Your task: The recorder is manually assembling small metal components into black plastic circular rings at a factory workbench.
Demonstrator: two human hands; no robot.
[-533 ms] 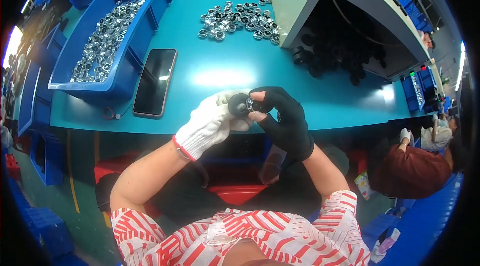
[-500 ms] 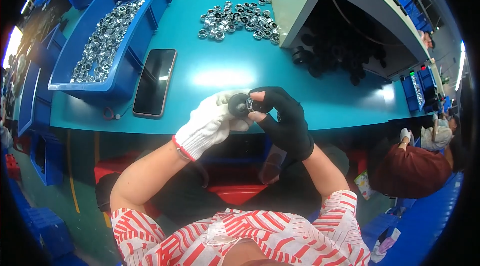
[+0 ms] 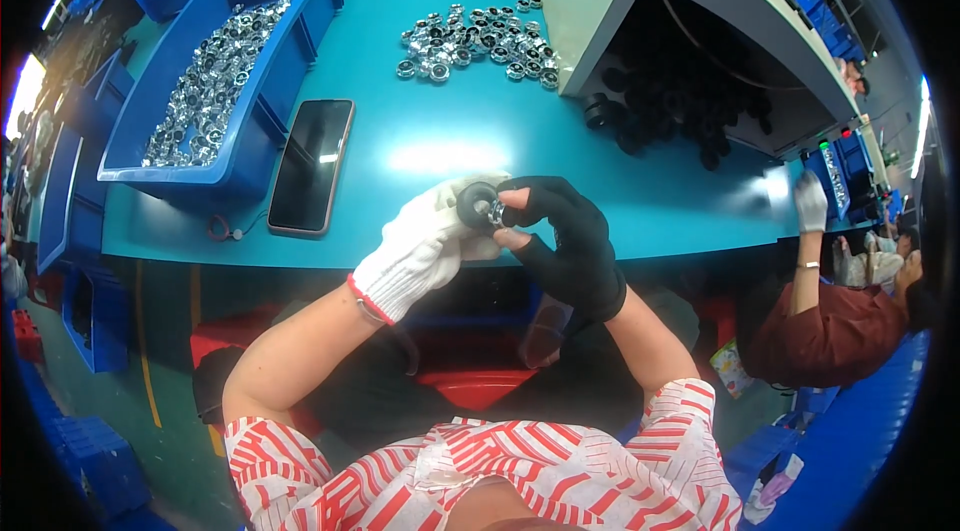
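My left hand, in a white knit glove, is closed around a black round part with a pale stub at its middle. My right hand wears a black glove with bare thumb and fingertip. Its thumb and forefinger pinch a small shiny chrome ring against the side of the black part. Both hands meet just above the table's near edge. Beyond them on the turquoise table lies a loose heap of chrome rings with dark centres.
At left stands a blue bin of chrome pieces, beside a dark-screened phone. A pale box-shaped housing at right has several black round parts in its opening. A co-worker's white-gloved hand is near another blue bin.
My hands stay nearly in place, with the right fingers shifting slightly on the chrome ring. At right, the co-worker's gloved hand has moved up and forward to the table's edge.
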